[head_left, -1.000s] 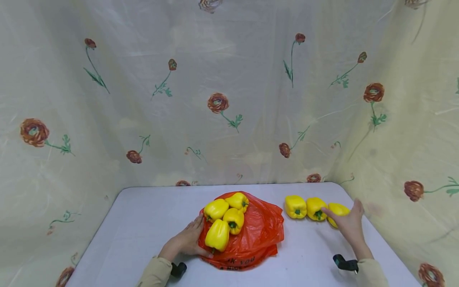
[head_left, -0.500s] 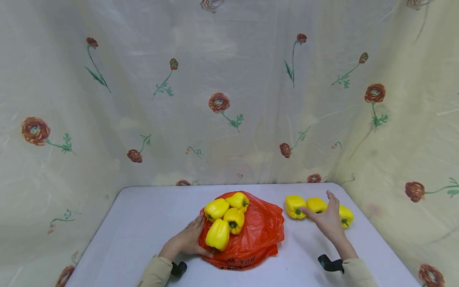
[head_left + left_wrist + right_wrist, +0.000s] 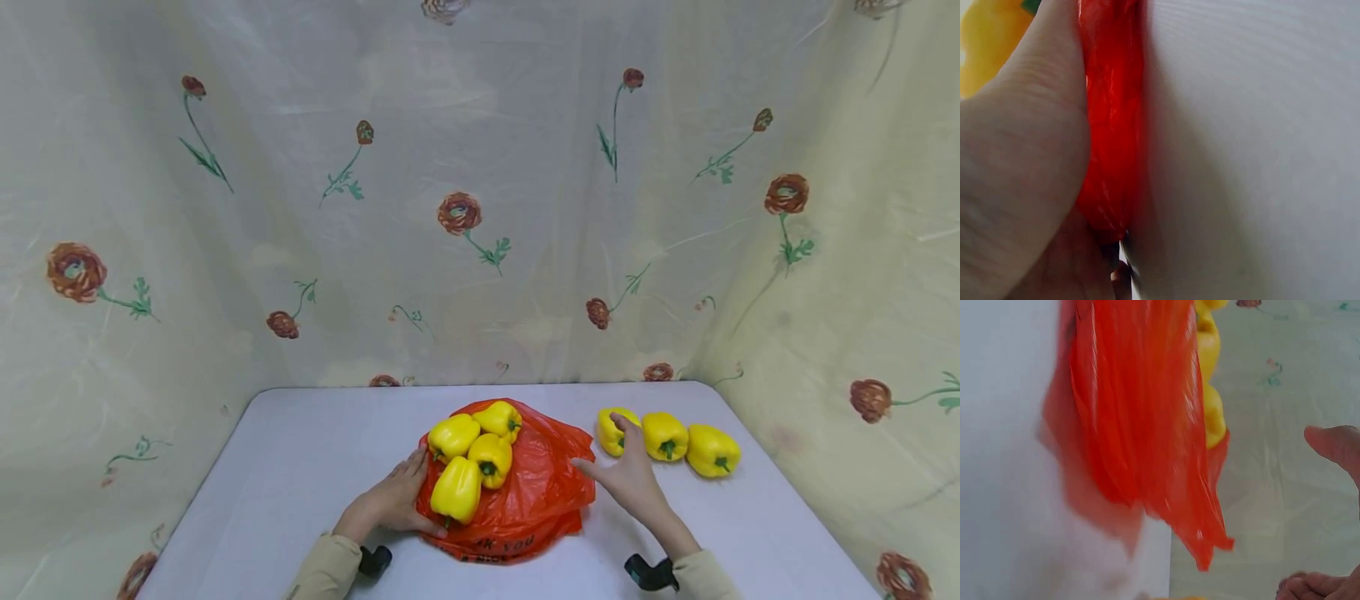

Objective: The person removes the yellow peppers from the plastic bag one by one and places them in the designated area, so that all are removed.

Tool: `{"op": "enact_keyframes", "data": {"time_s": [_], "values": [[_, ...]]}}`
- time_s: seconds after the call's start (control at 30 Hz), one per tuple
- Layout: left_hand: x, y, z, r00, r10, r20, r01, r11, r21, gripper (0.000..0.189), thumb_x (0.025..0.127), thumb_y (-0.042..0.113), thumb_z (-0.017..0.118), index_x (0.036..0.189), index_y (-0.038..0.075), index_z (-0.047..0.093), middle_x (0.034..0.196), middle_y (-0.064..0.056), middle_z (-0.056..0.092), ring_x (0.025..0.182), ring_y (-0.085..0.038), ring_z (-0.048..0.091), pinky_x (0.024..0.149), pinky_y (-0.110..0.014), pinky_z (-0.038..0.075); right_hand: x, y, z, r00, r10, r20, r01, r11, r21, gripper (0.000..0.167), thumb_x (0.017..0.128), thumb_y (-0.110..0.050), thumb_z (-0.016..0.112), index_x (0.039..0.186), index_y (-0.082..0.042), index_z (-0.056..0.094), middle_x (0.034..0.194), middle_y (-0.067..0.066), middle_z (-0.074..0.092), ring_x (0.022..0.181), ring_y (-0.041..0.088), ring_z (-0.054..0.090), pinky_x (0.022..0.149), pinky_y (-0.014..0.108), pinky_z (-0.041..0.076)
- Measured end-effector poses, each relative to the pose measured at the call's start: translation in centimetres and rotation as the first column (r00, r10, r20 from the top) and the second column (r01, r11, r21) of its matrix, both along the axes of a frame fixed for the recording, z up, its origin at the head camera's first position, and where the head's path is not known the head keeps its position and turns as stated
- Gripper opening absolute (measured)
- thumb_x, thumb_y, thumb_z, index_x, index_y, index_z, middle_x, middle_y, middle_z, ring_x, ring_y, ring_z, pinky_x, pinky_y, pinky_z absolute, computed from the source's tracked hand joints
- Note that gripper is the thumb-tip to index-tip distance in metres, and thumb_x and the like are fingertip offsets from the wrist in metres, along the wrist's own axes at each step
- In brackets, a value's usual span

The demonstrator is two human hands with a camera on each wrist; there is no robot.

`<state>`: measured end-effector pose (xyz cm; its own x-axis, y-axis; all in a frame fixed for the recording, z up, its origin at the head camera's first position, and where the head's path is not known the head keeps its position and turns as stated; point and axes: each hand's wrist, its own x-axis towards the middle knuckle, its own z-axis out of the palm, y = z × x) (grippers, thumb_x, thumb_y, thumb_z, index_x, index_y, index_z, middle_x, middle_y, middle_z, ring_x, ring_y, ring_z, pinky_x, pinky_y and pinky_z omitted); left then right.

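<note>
A red plastic bag (image 3: 543, 471) lies spread on the table, with several yellow bell peppers (image 3: 456, 490) clustered on its left half. My left hand (image 3: 393, 498) rests against the bag's left edge, fingers extended and thumb spread toward the front. In the left wrist view, red plastic (image 3: 1113, 112) shows beside that hand. My right hand (image 3: 630, 477) hovers by the bag's right edge, thumb and fingers spread, holding nothing. In the right wrist view its thumb (image 3: 1335, 444) is apart from the bag.
Three more yellow bell peppers (image 3: 665, 436) stand in a row at the back right; the leftmost is partly behind my right hand. The white table (image 3: 315, 442) ends at a flower-printed curtain (image 3: 480, 275) at the back and sides.
My right hand has moved left from the rightmost pepper, past the row, to the bag's right edge. The left hand, bag and peppers stay put.
</note>
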<state>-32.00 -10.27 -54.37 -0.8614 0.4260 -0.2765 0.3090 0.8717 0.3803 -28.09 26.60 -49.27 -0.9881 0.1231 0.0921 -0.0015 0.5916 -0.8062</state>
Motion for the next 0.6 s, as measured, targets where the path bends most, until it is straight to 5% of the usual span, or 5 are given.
{"op": "enact_keyframes", "data": {"time_s": [0.6], "values": [[0.1, 0.1, 0.2, 1.0, 0.004, 0.013, -0.004, 1.0, 0.004, 0.13, 0.063, 0.073, 0.073, 0.154, 0.002, 0.013, 0.162, -0.016, 0.009, 0.148, -0.032, 0.017, 0.12, -0.051, 0.019, 2.0, -4.7, -1.7, 0.995, 0.09, 0.048, -0.087, 0.995, -0.058, 0.096, 0.072, -0.045, 0.083, 0.141, -0.007, 0.03, 0.144, 0.015, 0.038, 0.134, 0.036, 0.038, 0.107, 0.06, 0.036]]}}
